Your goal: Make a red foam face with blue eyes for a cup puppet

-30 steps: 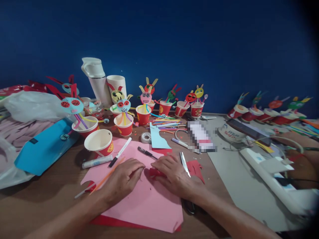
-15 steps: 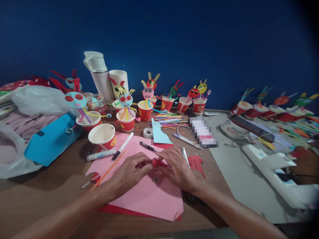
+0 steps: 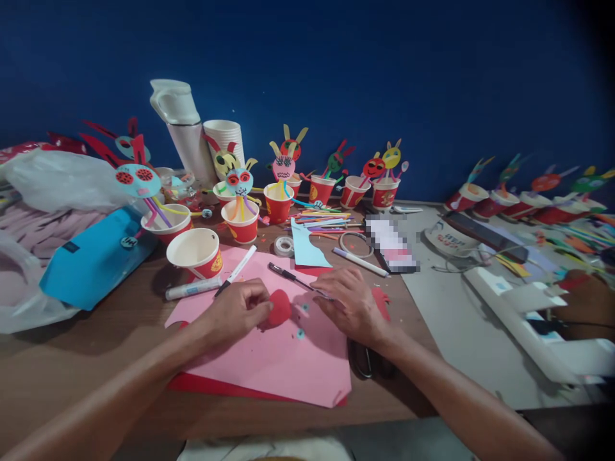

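My hands have just drawn apart: the red round paper is now spread with my left hand alone, where both hands crowded over it a moment ago. That leaves its face in view and its right side free to reach. My left thumb and fingers close in a narrow pinch at its left edge, over the pink sheet. My right hand is half curled, palm down, its fingertips by the tip of the black pen; I cannot tell whether it grips anything. Small blue bits lie between my hands. The widest room seems to be toward me, down the pink sheet to its near edge, where a red sheet pokes out. The far side is tighter: the white marker, the paper cup, the tape roll and the light blue paper fence it. Black handles sit just off the sheet's right edge, near my right wrist.
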{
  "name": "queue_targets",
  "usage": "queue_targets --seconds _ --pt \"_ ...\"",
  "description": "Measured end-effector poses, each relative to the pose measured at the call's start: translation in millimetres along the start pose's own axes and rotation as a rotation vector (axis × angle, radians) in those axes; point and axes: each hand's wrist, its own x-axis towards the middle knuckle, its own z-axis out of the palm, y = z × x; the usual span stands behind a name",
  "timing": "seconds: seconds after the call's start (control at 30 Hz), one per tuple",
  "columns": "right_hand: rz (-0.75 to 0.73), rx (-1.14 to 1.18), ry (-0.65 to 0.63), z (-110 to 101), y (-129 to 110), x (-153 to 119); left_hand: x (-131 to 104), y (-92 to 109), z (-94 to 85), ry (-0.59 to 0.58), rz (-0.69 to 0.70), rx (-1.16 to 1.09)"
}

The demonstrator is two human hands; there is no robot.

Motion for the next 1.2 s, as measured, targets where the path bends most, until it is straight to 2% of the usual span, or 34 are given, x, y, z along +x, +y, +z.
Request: queue_targets --seconds 0.13,0.3,0.37,0.47,0.6,0.67,0.8,1.0,1.2 --pt "-0.017 0.000 -0.026 0.5 1.1 -2.6 0.4 -10.5 -4.6 0.032 0.097 0.423" --pt "-0.033 -0.004 -0.073 1.8 -1.5 -2.9 0.4 -16.3 -2.4 0.098 0.082 0.665" --pt "-0.033 -0.016 -0.078 0.9 -1.2 -2.5 -0.1 -14.9 -2.3 0.177 0.110 0.699" --pt "-0.003 -0.064 -0.071 -3.1 3.3 -0.9 -3.4 -6.2 0.2 0.231 0.273 0.659" --pt "0.081 -0.148 -0.018 -11.7 15.1 2.0 -11.1 5.9 15.3 0.074 0.525 0.549" --pt "0.118 -0.155 -0.009 -13.5 18.9 2.2 -13.3 6.1 25.0 0.029 0.593 0.514" --pt "0.087 -0.082 -0.104 -5.9 12.6 -0.6 -12.1 -0.7 34.7 0.010 0.529 0.480" --pt "-0.029 -0.085 -0.334 4.2 -12.9 -1.3 -8.1 -5.0 32.8 0.002 0.420 0.426" --pt "-0.041 -0.126 -0.500 3.8 -19.2 -1.0 -5.3 -7.9 34.2 -0.034 0.394 0.414"
